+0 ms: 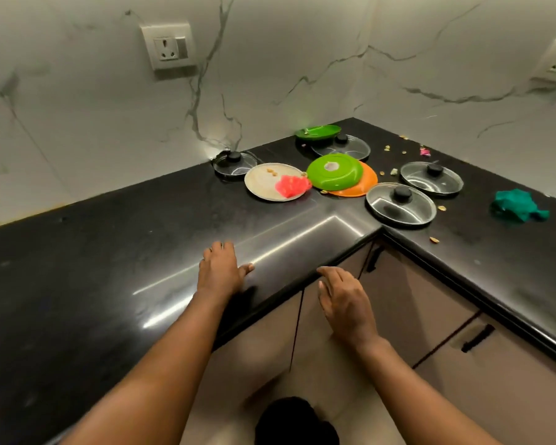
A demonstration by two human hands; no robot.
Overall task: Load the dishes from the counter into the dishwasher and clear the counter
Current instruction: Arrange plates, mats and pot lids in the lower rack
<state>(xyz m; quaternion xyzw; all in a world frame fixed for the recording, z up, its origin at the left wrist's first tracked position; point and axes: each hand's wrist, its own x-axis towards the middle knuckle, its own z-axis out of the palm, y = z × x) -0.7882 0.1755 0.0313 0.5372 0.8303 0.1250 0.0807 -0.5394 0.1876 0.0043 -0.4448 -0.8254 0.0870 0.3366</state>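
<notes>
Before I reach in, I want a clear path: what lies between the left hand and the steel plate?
Head view: only bare black counter lies between the left hand and the steel plate.

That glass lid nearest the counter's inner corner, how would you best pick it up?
Probably by the black knob at the centre of the lid, pinched from straight above. The lid lies flat on the counter with its thin rim down, leaving little to get fingers under, while the knob stands up clear. The right hand is nearer to it.
</notes>
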